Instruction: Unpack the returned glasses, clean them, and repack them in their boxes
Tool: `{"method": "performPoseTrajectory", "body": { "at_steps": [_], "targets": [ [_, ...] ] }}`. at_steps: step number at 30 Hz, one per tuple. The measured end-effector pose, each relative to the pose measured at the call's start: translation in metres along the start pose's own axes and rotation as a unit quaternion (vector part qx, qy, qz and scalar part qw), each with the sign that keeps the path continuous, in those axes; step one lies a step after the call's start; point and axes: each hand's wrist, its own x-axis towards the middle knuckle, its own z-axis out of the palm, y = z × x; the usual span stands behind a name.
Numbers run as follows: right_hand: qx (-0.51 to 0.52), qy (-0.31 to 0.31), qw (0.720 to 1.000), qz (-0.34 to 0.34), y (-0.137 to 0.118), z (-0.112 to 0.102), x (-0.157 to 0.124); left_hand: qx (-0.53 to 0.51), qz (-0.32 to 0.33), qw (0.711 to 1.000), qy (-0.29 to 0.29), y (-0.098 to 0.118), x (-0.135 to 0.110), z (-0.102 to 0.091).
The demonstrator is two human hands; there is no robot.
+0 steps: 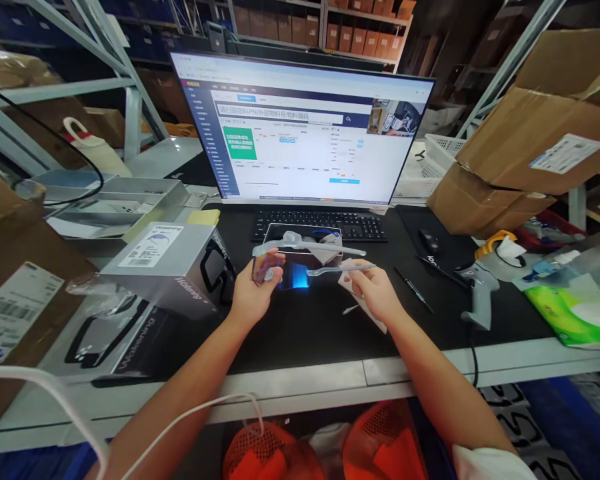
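Note:
Both of my hands hold a pair of glasses (300, 275) above the black desk mat. Their dark lenses reflect bright blue, and the pale, see-through temples point right. My left hand (254, 290) pinches the left lens between thumb and fingers. My right hand (375, 290) is closed at the end of the nearer temple. Beneath that hand lies a white tissue or cloth (375, 319), partly hidden; I cannot tell if the fingers also hold it. A small white swab-like stick (351, 309) rests beside it. Just behind the glasses is a white-rimmed open box (267, 235).
A monitor (300, 160) stands behind a black keyboard (365, 227). Product boxes (155, 267) are stacked left. Rightward lie a pen-like screwdriver (414, 291), a mouse (428, 241), a barcode scanner (480, 293) and a green tissue pack (565, 313). A white cable (195, 410) crosses in front.

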Motion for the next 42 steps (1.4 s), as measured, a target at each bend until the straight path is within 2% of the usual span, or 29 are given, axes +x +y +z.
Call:
{"method": "performPoseTrajectory", "body": {
  "at_steps": [4,7,11,15,18,24,32,37,42],
  "targets": [
    [-0.021,-0.008,1.000,-0.015,0.005,-0.006,0.002,0.091,0.038,0.995,0.025,0.008,0.003,-0.008],
    [-0.089,-0.020,0.995,-0.048,0.009,-0.010,0.003,0.134,0.064,0.988,0.044,0.011,0.005,-0.014],
    [-0.216,0.022,0.969,-0.118,0.007,-0.012,0.004,0.176,0.113,0.977,0.044,0.012,0.007,-0.022],
    [-0.274,0.025,0.947,-0.167,0.002,-0.015,0.004,0.224,0.193,0.955,0.029,0.015,0.010,-0.031],
    [-0.286,0.030,0.942,-0.173,0.002,-0.019,0.005,0.249,0.248,0.936,0.018,0.018,0.012,-0.035],
    [-0.291,0.032,0.935,-0.199,0.004,-0.024,0.007,0.265,0.260,0.928,0.022,0.022,0.011,-0.034],
    [-0.311,0.010,0.929,-0.202,-0.001,-0.028,0.006,0.311,0.327,0.892,0.016,0.027,0.010,-0.033],
    [-0.331,-0.022,0.922,-0.202,-0.002,-0.024,0.005,0.310,0.349,0.884,-0.015,0.027,0.009,-0.030],
    [-0.337,-0.065,0.924,-0.166,0.001,-0.016,0.003,0.289,0.384,0.875,-0.066,0.025,0.008,-0.028]
  ]
}}
